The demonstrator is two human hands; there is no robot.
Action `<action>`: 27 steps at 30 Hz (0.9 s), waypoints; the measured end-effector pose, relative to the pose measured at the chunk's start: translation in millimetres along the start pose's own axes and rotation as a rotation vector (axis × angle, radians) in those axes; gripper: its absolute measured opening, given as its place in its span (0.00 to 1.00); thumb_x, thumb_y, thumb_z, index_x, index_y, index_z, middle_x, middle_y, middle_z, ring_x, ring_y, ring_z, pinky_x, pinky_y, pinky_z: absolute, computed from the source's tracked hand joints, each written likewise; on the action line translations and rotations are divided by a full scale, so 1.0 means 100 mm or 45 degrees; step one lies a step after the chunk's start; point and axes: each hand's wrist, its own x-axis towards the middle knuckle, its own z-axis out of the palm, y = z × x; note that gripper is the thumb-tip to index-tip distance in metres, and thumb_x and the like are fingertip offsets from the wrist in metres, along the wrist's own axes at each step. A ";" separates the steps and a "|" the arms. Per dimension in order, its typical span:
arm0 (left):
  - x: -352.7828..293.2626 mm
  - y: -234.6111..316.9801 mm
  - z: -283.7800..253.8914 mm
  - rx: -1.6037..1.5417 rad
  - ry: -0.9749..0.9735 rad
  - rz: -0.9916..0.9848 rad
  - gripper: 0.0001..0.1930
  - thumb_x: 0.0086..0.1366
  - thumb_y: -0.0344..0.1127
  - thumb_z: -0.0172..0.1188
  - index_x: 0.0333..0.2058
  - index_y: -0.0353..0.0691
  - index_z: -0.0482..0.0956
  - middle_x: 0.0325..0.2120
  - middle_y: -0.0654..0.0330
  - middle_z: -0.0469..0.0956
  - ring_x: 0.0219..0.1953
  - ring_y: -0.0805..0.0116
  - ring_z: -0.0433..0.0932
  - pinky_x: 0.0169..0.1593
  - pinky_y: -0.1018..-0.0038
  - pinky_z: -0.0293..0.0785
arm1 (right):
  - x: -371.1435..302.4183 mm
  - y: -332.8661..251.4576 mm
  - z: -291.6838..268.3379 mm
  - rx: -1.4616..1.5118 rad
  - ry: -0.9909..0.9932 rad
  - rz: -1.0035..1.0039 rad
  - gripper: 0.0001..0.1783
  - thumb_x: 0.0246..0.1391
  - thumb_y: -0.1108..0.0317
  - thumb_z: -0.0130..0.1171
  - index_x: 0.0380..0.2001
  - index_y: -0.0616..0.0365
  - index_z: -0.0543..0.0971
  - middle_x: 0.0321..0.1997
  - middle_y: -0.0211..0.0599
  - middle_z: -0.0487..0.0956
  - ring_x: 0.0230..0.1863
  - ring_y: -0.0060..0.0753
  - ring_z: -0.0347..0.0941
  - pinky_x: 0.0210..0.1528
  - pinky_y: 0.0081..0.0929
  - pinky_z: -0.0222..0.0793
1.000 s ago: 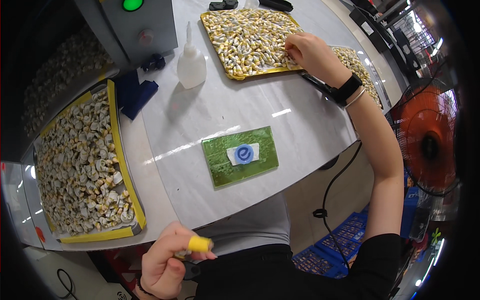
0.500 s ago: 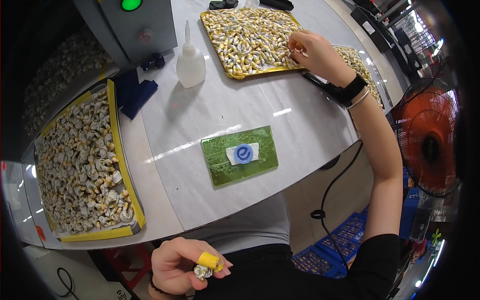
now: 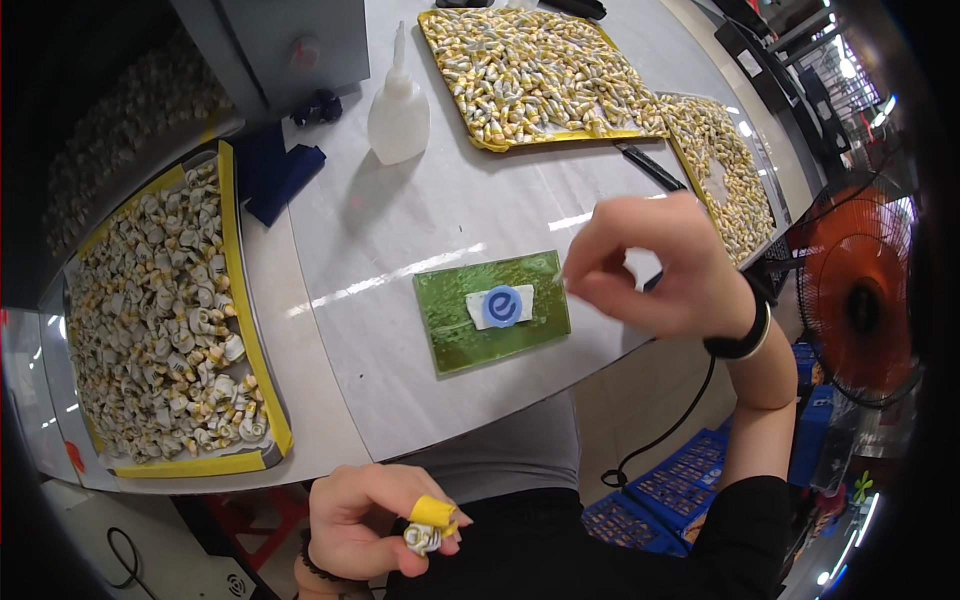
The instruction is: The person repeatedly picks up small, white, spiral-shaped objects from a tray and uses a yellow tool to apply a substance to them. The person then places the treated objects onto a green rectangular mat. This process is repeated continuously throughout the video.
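My left hand (image 3: 365, 525) is closed at the lower edge, in front of my body. Its thumb and fingers pinch a small white piece with grey stripes and yellow touches (image 3: 423, 540); yellow tape wraps one finger. Over the table's right front part, my right hand (image 3: 665, 270) has its thumb and fingertips pressed together. Whatever is between those fingertips is too small to make out. Just left of them lies a green glass-like slab (image 3: 450, 340). On it are a white patch (image 3: 478, 318) and a round blue disc (image 3: 502, 307) with a dark swirl.
At the left stands a yellow-edged tray (image 3: 268, 400) of rounded white pieces. Farther back is a tray (image 3: 560, 136) of slim white-and-yellow pieces, and another tray (image 3: 725, 190) is right of it. A squeeze bottle (image 3: 398, 120), a black cutter (image 3: 650, 167) and an orange fan (image 3: 860, 290) stand around.
My right hand has moved from the far tray toward me, to beside the green slab, fingertips still pinched. My left hand keeps its piece and has barely moved.
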 end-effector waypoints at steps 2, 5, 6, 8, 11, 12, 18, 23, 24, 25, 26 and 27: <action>0.01 -0.02 -0.02 -0.002 -0.003 -0.050 0.18 0.51 0.31 0.68 0.36 0.26 0.73 0.28 0.46 0.78 0.35 0.58 0.80 0.45 0.63 0.76 | -0.05 -0.04 0.12 -0.041 -0.029 -0.001 0.04 0.45 0.77 0.58 0.27 0.60 0.76 0.21 0.33 0.75 0.17 0.25 0.70 0.19 0.20 0.65; 0.00 -0.08 0.00 -0.026 0.041 -0.076 0.19 0.53 0.30 0.66 0.39 0.27 0.70 0.33 0.46 0.77 0.37 0.59 0.80 0.45 0.65 0.76 | -0.08 -0.04 0.22 -0.145 -0.037 0.023 0.08 0.40 0.81 0.61 0.28 0.59 0.78 0.22 0.33 0.75 0.20 0.30 0.71 0.23 0.24 0.65; -0.01 -0.08 -0.01 -0.027 0.045 -0.113 0.19 0.54 0.31 0.66 0.39 0.27 0.70 0.34 0.46 0.77 0.37 0.59 0.80 0.45 0.65 0.76 | -0.08 -0.01 0.24 -0.204 -0.036 -0.036 0.09 0.40 0.80 0.62 0.29 0.59 0.78 0.23 0.33 0.75 0.22 0.32 0.71 0.24 0.25 0.66; -0.01 -0.07 -0.01 -0.031 0.053 -0.187 0.19 0.54 0.33 0.66 0.39 0.27 0.71 0.35 0.47 0.77 0.37 0.60 0.80 0.44 0.66 0.76 | -0.05 0.02 0.27 -0.311 -0.036 -0.142 0.10 0.39 0.80 0.62 0.29 0.59 0.77 0.24 0.33 0.74 0.25 0.34 0.71 0.25 0.26 0.66; -0.01 -0.07 -0.04 -0.078 0.038 -0.231 0.20 0.56 0.36 0.65 0.39 0.27 0.71 0.33 0.50 0.77 0.36 0.62 0.80 0.43 0.68 0.77 | -0.01 0.01 0.32 -0.437 -0.033 -0.231 0.11 0.37 0.79 0.63 0.28 0.59 0.76 0.26 0.33 0.72 0.28 0.35 0.69 0.27 0.28 0.67; -0.01 -0.07 -0.05 -0.084 0.038 -0.238 0.20 0.56 0.37 0.65 0.39 0.27 0.71 0.33 0.50 0.77 0.35 0.63 0.80 0.42 0.68 0.77 | 0.00 0.00 0.33 -0.464 -0.031 -0.225 0.11 0.36 0.79 0.62 0.27 0.59 0.76 0.26 0.33 0.71 0.29 0.35 0.69 0.27 0.28 0.67; -0.02 -0.07 -0.09 -0.114 0.048 -0.284 0.21 0.56 0.39 0.65 0.39 0.27 0.71 0.32 0.52 0.77 0.33 0.66 0.80 0.41 0.71 0.77 | 0.05 -0.04 0.36 -0.614 -0.077 -0.243 0.11 0.33 0.79 0.60 0.26 0.59 0.75 0.24 0.33 0.69 0.27 0.34 0.67 0.27 0.27 0.67; -0.01 -0.07 -0.12 -0.153 0.060 -0.333 0.22 0.56 0.42 0.64 0.39 0.27 0.70 0.32 0.52 0.77 0.32 0.67 0.80 0.41 0.71 0.77 | 0.09 -0.01 0.41 -0.569 -0.109 -0.250 0.11 0.34 0.80 0.59 0.27 0.59 0.75 0.24 0.33 0.69 0.27 0.35 0.67 0.27 0.27 0.66; 0.00 -0.06 -0.12 -0.171 0.054 -0.334 0.22 0.56 0.42 0.64 0.39 0.27 0.70 0.33 0.52 0.77 0.32 0.68 0.80 0.41 0.70 0.77 | 0.10 -0.01 0.41 -0.566 -0.115 -0.248 0.10 0.35 0.79 0.60 0.27 0.59 0.75 0.24 0.33 0.69 0.28 0.36 0.67 0.27 0.28 0.66; 0.01 -0.06 -0.11 -0.190 0.048 -0.335 0.23 0.56 0.42 0.64 0.39 0.27 0.70 0.33 0.52 0.77 0.32 0.68 0.80 0.42 0.70 0.77 | 0.11 -0.02 0.41 -0.562 -0.120 -0.247 0.10 0.36 0.79 0.60 0.27 0.59 0.75 0.24 0.33 0.69 0.28 0.36 0.68 0.27 0.28 0.66; 0.02 -0.06 -0.11 -0.208 0.043 -0.336 0.23 0.56 0.43 0.63 0.39 0.28 0.70 0.33 0.52 0.77 0.32 0.68 0.80 0.42 0.70 0.77 | 0.11 -0.04 0.40 -0.537 -0.096 -0.215 0.09 0.36 0.80 0.60 0.26 0.59 0.75 0.24 0.33 0.70 0.28 0.36 0.68 0.27 0.27 0.66; 0.02 -0.06 -0.11 -0.231 0.040 -0.341 0.23 0.57 0.43 0.63 0.39 0.28 0.70 0.33 0.52 0.77 0.33 0.69 0.80 0.43 0.69 0.77 | 0.11 -0.06 0.39 -0.508 -0.075 -0.189 0.09 0.37 0.80 0.61 0.26 0.59 0.75 0.24 0.33 0.70 0.27 0.35 0.69 0.26 0.27 0.66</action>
